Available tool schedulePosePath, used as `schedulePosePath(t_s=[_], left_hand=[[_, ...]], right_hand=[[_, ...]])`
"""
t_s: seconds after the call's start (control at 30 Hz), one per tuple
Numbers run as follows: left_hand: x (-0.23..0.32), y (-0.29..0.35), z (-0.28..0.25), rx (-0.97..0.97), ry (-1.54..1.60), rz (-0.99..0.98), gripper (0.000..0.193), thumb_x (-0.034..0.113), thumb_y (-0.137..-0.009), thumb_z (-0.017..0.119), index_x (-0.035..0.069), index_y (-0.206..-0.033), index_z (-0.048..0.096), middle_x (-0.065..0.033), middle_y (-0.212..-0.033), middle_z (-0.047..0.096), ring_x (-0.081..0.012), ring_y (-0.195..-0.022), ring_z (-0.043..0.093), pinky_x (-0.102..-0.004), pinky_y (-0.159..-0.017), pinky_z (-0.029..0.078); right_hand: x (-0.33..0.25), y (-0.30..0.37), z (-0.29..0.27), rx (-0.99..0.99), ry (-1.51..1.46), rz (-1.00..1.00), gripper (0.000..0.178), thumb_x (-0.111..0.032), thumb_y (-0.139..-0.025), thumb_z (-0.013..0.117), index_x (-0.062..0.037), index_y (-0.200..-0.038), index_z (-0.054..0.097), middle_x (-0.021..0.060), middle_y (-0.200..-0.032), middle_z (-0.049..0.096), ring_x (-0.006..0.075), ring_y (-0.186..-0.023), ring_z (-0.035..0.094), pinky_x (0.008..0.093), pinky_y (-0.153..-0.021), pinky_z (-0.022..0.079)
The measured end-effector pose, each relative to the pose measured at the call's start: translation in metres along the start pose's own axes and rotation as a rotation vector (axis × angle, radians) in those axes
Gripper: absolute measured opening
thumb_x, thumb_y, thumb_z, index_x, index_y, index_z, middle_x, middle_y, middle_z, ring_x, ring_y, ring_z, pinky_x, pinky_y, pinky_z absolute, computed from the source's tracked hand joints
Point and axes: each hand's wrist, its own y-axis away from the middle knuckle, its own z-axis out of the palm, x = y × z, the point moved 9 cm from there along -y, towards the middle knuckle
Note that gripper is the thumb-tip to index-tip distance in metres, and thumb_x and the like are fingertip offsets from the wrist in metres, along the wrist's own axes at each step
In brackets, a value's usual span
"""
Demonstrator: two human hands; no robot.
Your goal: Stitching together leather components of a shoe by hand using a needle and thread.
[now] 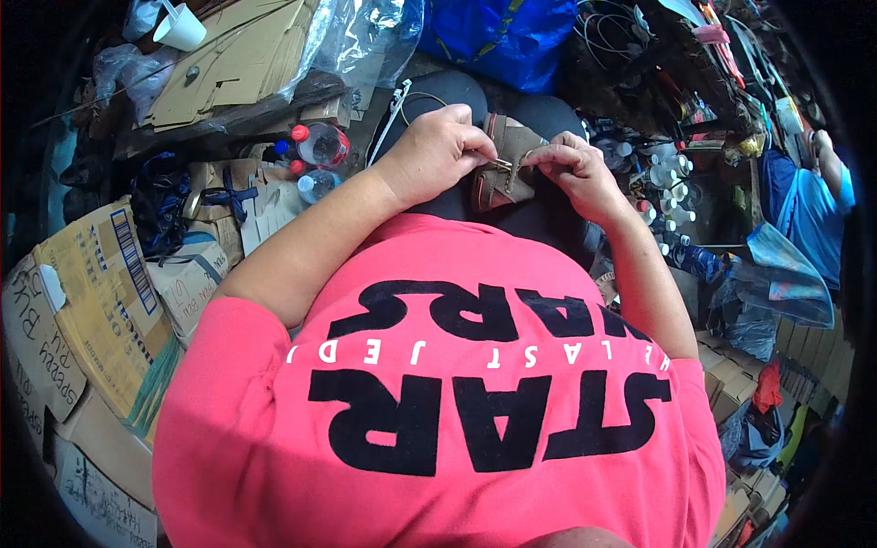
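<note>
A small brown pouch [508, 169] lies on the lap, at 12 o'clock from the pink shirt [457, 393]. The left hand [437, 153] pinches its metal clasp [502, 164] with closed fingers; the right hand [577, 172] grips the pouch's edge, at 3 o'clock. Bottles [318, 157] stand at 9 o'clock.

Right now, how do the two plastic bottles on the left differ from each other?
The upper bottle is bigger and shows a red label band, while the lower bottle is smaller and plain, with no red band in view. The upper bottle lies tipped with its red cap toward the left; the lower bottle's red cap points up-left, toward the upper bottle. Both are clear plastic with red caps, lying among cardboard, left of the left hand.
</note>
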Motion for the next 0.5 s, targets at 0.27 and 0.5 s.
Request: schedulePosePath(t_s=[0.27,0.5], left_hand=[[0.025,-0.001,0.008,0.026,-0.073,0.231,0.013,0.005,-0.075,0.071,0.012,-0.086,0.073,-0.0088,-0.076,0.054,-0.0262,-0.071,0.056,-0.0354,-0.064,0.045],[-0.005,0.012,-0.001,-0.049,-0.153,0.085,0.029,0.01,-0.074,0.073,0.025,-0.098,0.076,0.0025,-0.08,0.054,-0.0198,-0.088,0.051,-0.0368,-0.083,0.036]], right_hand=[[0.001,0.001,0.002,-0.045,-0.021,-0.026,0.03,-0.001,-0.078,0.067,-0.0209,-0.099,0.076,0.0013,-0.077,0.056,0.0171,-0.08,0.054,0.0298,-0.078,0.044],[-0.003,0.004,0.0,-0.033,0.001,-0.052,0.03,-0.001,-0.077,0.069,-0.0212,-0.099,0.076,-0.0006,-0.076,0.054,0.0165,-0.079,0.053,0.0281,-0.078,0.044]])
